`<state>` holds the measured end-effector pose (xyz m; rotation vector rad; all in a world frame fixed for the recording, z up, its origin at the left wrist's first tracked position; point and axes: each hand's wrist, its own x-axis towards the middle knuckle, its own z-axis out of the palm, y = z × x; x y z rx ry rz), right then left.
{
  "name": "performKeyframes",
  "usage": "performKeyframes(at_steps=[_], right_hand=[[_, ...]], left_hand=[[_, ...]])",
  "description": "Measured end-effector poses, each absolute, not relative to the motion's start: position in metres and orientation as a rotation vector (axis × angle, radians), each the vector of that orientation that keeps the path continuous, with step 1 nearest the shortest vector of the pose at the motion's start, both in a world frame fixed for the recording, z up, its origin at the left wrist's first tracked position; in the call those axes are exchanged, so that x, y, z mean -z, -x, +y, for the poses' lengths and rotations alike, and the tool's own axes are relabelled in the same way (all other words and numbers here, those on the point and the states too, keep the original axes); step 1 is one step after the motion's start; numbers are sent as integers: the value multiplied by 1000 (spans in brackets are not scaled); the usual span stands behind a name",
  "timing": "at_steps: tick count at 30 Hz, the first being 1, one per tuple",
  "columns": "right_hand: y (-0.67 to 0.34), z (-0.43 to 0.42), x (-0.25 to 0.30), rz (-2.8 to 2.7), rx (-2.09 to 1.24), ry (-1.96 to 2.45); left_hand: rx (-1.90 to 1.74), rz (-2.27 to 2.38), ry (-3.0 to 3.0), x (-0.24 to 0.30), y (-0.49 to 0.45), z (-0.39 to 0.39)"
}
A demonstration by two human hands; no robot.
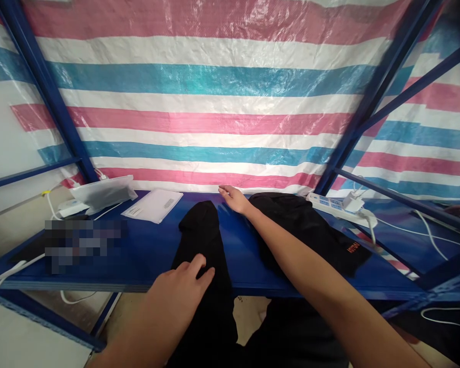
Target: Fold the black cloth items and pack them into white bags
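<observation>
A black garment [203, 240] lies across the blue shelf [145, 255], its lower part hanging over the front edge; a small orange logo shows on its right side. My left hand [184, 286] rests flat on the garment's left leg near the shelf's front edge, fingers spread. My right hand [233, 198] reaches far back, fingers stretched out flat, touching the shelf between the two black parts near the striped tarp.
A white envelope [153, 205] and a translucent plastic bag [101, 193] lie at the back left. A white power strip [341, 205] with a charger and cables sits at the back right. Blue metal posts [42, 87] frame the shelf; a striped tarp [214, 102] hangs behind.
</observation>
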<state>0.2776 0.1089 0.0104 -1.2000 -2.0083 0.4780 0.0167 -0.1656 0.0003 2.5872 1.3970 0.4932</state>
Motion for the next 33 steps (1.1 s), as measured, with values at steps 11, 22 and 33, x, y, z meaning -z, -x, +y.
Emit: performKeyframes(at_steps=[11, 22, 33], right_hand=[[-265, 76, -40, -1599, -1449, 860], [-236, 96, 9, -1434, -1344, 1213], [-269, 56, -39, -2549, -448, 723]], left_hand=[[-673, 1341, -2314, -131, 5, 27], [-878, 1446, -2557, -40, -17, 75], [-657, 1243, -2343, 3, -3, 76]])
